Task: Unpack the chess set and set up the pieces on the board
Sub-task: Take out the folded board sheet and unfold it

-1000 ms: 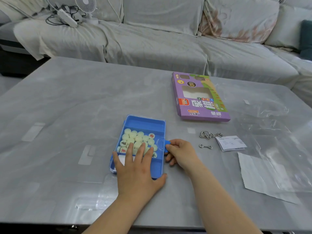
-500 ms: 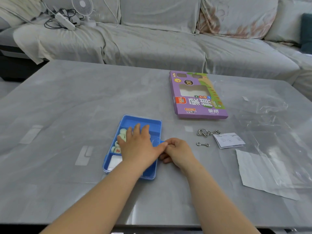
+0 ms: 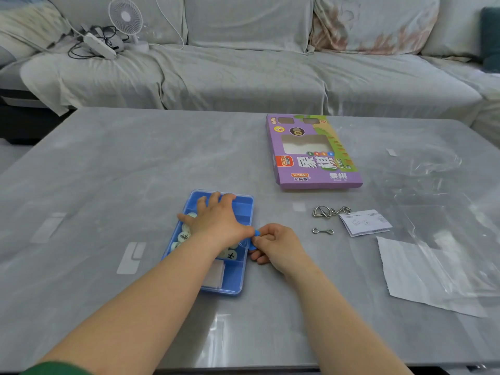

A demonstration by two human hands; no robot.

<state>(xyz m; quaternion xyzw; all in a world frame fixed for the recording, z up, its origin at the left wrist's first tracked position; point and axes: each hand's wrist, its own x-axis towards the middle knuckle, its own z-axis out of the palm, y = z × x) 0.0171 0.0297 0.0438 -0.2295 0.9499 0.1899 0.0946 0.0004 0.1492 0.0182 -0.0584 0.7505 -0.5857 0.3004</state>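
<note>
**Left palm on the case, right fingers on its latch**

Far beyond the blue case (image 3: 238,282) and to its left, a small fan (image 3: 125,16) and a power strip (image 3: 98,46) with tangled cords lie on the sofa (image 3: 243,77). Just left of the case, pale tape patches (image 3: 132,257) are stuck to the grey table (image 3: 108,171). The case lies flat on the table in front of us.

Our left hand (image 3: 216,220) lies flat across the case, fingers straight and reaching its far end. Hand and forearm hide most of the round chess pieces (image 3: 184,236) inside; only a few show at the case's left side and by the wrist.

At the case's right edge, our right hand (image 3: 276,244) curls its fingers and pinches the blue latch (image 3: 256,234).

Right of the case and farther off lies the purple box (image 3: 311,158). Further right are a wire puzzle (image 3: 328,211), a small hook (image 3: 322,230), a paper slip (image 3: 364,221), clear wrap (image 3: 433,207) and a white sheet (image 3: 422,280).

A second ago the left hand sat at the case's near end with the pieces in plain sight. It has since slid to the far end, and the right hand has kept the latch.
</note>
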